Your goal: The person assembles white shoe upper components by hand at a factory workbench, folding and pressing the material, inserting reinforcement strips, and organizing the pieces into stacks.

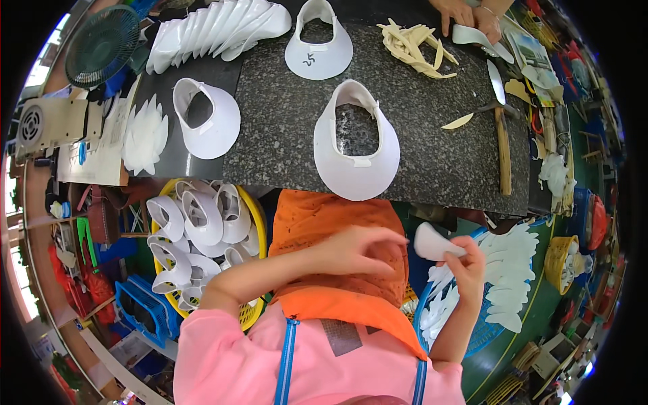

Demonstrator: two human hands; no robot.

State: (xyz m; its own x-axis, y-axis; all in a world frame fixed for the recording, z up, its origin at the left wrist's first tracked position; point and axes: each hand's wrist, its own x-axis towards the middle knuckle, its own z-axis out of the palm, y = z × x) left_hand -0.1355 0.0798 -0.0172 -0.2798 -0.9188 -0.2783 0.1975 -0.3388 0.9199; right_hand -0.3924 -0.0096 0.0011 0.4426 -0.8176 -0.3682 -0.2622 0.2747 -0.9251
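My left hand (362,250) is over the orange apron (337,223), slightly blurred, with its fingers apart and nothing in them. At the right, my right hand (466,264) pinches a small curved white piece (432,243) between thumb and fingers, above a blue basket (483,341) of similar thin white pieces (509,270). In front of me, a white shoe upper (356,177) lies at the table's near edge, its opening facing up. Two more, one white upper (219,128) to the left and one marked upper (318,62) farther back, lie on the tabletop.
A yellow basket (255,216) of white uppers stands at my left. On the dark stone tabletop (283,135) are stacked white uppers (223,30), beige crescent strips (413,47), a knife (497,82) and a wooden-handled hammer (503,152). A co-worker's hands (472,17) hold a white piece at the far right.
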